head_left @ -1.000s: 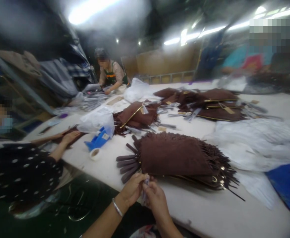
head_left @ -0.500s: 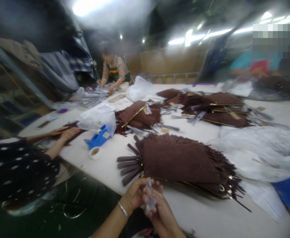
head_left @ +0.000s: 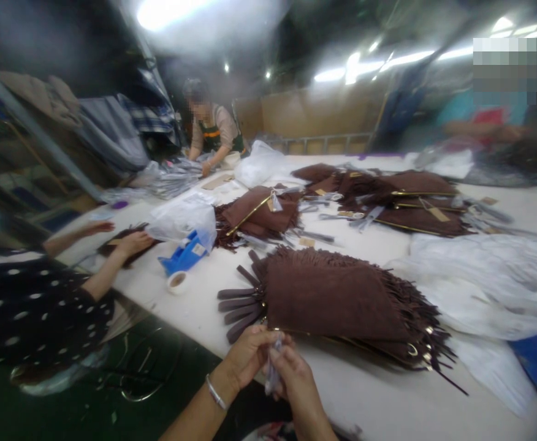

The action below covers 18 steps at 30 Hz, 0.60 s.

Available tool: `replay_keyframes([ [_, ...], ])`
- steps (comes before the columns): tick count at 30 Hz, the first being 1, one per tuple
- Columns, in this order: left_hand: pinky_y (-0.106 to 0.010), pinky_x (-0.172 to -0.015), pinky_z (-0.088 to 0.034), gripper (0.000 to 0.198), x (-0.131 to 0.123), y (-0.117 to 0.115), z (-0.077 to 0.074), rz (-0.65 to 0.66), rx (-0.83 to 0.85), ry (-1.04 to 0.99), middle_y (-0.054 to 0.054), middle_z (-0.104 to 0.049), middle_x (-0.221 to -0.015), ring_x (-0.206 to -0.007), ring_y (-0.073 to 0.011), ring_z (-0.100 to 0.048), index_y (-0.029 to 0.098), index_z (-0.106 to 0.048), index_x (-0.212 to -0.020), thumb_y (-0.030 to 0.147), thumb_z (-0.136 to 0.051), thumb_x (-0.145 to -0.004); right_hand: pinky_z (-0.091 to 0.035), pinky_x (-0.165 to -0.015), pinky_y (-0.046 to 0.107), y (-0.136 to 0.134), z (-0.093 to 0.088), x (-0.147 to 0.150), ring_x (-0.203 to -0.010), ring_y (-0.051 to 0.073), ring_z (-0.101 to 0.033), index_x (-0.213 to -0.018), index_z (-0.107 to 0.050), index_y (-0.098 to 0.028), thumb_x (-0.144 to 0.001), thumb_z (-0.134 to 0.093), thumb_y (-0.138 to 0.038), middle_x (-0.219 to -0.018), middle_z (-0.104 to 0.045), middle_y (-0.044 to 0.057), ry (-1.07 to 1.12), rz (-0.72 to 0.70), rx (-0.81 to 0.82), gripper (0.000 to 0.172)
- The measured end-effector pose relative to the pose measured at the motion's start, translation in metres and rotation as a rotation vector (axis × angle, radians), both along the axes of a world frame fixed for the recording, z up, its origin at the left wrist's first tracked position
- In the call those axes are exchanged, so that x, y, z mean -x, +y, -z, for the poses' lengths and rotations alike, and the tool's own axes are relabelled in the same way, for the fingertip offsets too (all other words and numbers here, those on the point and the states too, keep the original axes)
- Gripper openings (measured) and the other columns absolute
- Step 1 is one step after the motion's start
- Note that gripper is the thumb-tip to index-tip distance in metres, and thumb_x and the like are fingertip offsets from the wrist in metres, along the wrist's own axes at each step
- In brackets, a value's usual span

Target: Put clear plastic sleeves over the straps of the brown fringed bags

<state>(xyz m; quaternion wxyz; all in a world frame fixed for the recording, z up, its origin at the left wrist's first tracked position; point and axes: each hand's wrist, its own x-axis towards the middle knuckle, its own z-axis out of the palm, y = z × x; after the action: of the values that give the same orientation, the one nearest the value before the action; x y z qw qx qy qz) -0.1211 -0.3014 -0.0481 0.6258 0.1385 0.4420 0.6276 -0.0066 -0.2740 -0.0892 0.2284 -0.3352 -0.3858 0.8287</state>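
My left hand (head_left: 250,354) and my right hand (head_left: 292,370) meet at the front edge of the table. Both pinch a small piece of crinkled, greyish see-through plastic (head_left: 272,375); what is inside it, if anything, is too blurred to tell. A silver bangle circles my left wrist. Just beyond my fingers lies a stack of dark brown fringed bags (head_left: 328,291), with gold zips along the near side. Several brown strap loops (head_left: 238,306) fan out from its left end, and metal rings show at its right end.
A blue tape dispenser (head_left: 183,252) and a tape roll (head_left: 177,282) stand left. More brown bags (head_left: 259,211) with tags lie behind. White plastic bags (head_left: 475,282) spread right. A person in a dotted top (head_left: 34,306) works at left; others work farther back.
My hands have drawn closer together around the plastic piece, and my left wrist has shifted left. At left, the co-worker's one hand has lifted away from the brown item.
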Motion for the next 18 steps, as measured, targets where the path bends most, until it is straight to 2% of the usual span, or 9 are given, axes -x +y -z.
replay_keyframes([
  [4,-0.025,-0.068,-0.046,0.016,-0.004,-0.001,-0.004,-0.008,0.01,0.057,-0.01,-0.069,-0.079,-0.067,-0.015,-0.061,0.008,-0.072,-0.085,0.022,-0.07,-0.077,-0.03,-0.034,0.017,0.002,-0.004,-0.006,-0.033,0.006,-0.036,-0.092,-0.062,-0.015,-0.075,-0.063,-0.065,-0.043,-0.048,-0.007,-0.068,0.105,-0.155,0.052],
  [7,-0.024,-0.065,-0.045,0.017,-0.005,-0.002,-0.007,-0.008,-0.008,0.098,-0.008,-0.068,-0.073,-0.064,-0.014,-0.06,0.009,-0.07,-0.079,0.026,-0.072,-0.077,-0.029,-0.036,0.018,0.006,-0.011,-0.008,-0.034,0.006,-0.034,-0.083,-0.061,-0.016,-0.076,-0.06,-0.067,-0.038,-0.042,-0.008,-0.108,0.163,-0.167,0.051],
  [11,-0.025,-0.059,-0.044,0.023,-0.005,-0.003,-0.012,0.014,0.0,0.136,-0.007,-0.066,-0.067,-0.057,-0.0151,-0.059,0.009,-0.067,-0.074,0.03,-0.073,-0.076,-0.03,-0.038,0.018,0.015,-0.013,-0.002,-0.035,0.006,-0.035,-0.07,-0.057,-0.016,-0.073,-0.063,-0.068,-0.038,-0.041,-0.008,-0.077,0.165,-0.166,0.052],
  [14,-0.026,-0.054,-0.045,0.027,-0.006,-0.004,-0.01,-0.015,0.049,0.178,-0.006,-0.065,-0.065,-0.051,-0.0154,-0.059,0.009,-0.066,-0.074,0.034,-0.076,-0.072,-0.029,-0.036,0.017,0.017,-0.007,0.005,-0.034,0.005,-0.033,-0.067,-0.055,-0.017,-0.064,-0.07,-0.068,-0.037,-0.041,-0.009,-0.025,0.168,-0.041,0.054],
  [16,-0.027,-0.052,-0.046,0.03,-0.007,-0.004,-0.007,-0.04,0.079,0.192,-0.006,-0.065,-0.065,-0.049,-0.016,-0.059,0.01,-0.065,-0.075,0.037,-0.078,-0.07,-0.03,-0.035,0.016,0.018,-0.004,0.007,-0.032,0.004,-0.032,-0.07,-0.055,-0.018,-0.058,-0.076,-0.066,-0.037,-0.04,-0.011,0.005,0.167,0.112,0.054],
  [18,-0.027,-0.052,-0.046,0.031,-0.008,-0.004,-0.004,-0.055,0.098,0.199,-0.006,-0.065,-0.066,-0.05,-0.016,-0.059,0.011,-0.065,-0.076,0.038,-0.078,-0.069,-0.033,-0.035,0.014,0.018,-0.003,0.006,-0.033,0.003,-0.036,-0.076,-0.058,-0.017,-0.056,-0.081,-0.059,-0.043,-0.047,-0.01,0.035,0.145,0.263,0.053],
])
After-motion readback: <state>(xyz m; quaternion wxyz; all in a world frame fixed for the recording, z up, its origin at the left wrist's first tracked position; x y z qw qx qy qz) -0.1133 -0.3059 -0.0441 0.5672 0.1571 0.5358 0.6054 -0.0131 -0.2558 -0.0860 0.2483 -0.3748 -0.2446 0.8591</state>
